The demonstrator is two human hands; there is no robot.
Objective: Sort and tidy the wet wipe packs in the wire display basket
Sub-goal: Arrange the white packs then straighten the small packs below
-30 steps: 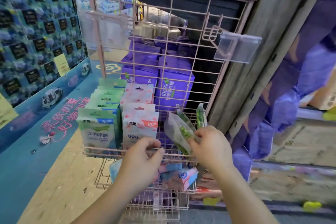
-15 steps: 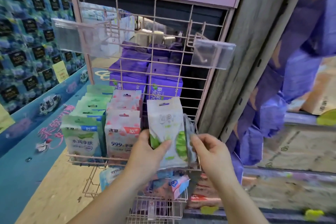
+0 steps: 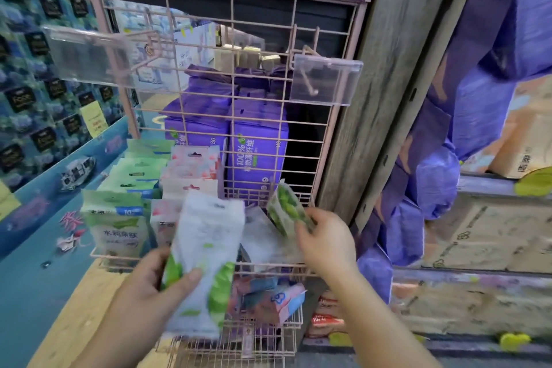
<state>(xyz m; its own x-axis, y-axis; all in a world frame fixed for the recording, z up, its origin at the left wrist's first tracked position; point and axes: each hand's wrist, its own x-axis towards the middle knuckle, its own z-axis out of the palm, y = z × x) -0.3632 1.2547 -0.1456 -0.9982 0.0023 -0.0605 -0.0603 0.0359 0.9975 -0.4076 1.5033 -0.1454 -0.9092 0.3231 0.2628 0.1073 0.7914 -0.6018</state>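
A pink wire display basket point(image 3: 197, 263) hangs on a pink wire rack. A row of green wet wipe packs point(image 3: 118, 225) stands at its left, and a row of pink-and-white packs point(image 3: 191, 173) stands beside them. My left hand point(image 3: 149, 290) grips a white pack with green leaves point(image 3: 203, 266), lifted in front of the basket's front rail. At the basket's right end my right hand point(image 3: 324, 240) pinches a second white-and-green pack point(image 3: 283, 206), tilted on edge. Another pale pack point(image 3: 263, 240) lies flat between my hands.
A lower wire basket point(image 3: 268, 337) holds pink and blue packs point(image 3: 268, 299). Purple tissue boxes point(image 3: 257, 155) sit behind the rack's grid. Two transparent tag holders point(image 3: 325, 81) stick out from hooks. A grey wooden post point(image 3: 373, 98) stands to the right, a blue display point(image 3: 44, 84) to the left.
My left hand has pulled the white-and-green pack out and down, in front of the rail. My right hand moved right and took hold of a second pack at the basket's end.
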